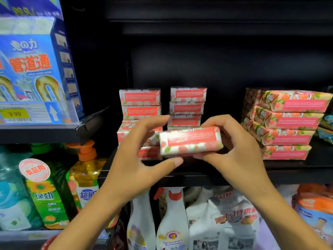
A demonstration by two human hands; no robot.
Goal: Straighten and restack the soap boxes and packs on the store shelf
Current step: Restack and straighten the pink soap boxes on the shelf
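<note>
Soap box (191, 141) is held in the air in front of the shelf (180, 177), long side horizontal and red label panel facing the camera. It sits lower than the tops of the stacks behind it and touches none of them as far as can be seen.

Right hand (239, 152): grip closed round the box's right end, fingers curled over the top edge, thumb underneath. Firm pinch, top vs. bottom.

Left hand (142, 154): grip spread wide, fingers fairly straight and fanned out in front of the left stack. The thumb tip is just under the box's lower left corner. Cannot tell if it makes contact; not clamped on anything.

Behind, on the same shelf:
- left stack (140, 105) of the same boxes. Upper two lie square, the ones below look skewed and are partly hidden by the left hand.
- middle stack (187, 105) approx. straight, lowest boxes hidden behind the held box.
- packs (288, 123) at far right, a pile of larger wrapped multi-packs, edges staggered.

Surroundings: blue cartons (36, 69) on the upper left shelf with a yellow price tag (15, 114) reading 9.90. Below them are a green bottle (45, 195) and a yellow pump bottle (84, 174). White spray bottles (171, 222) stand on the level under the soap.
</note>
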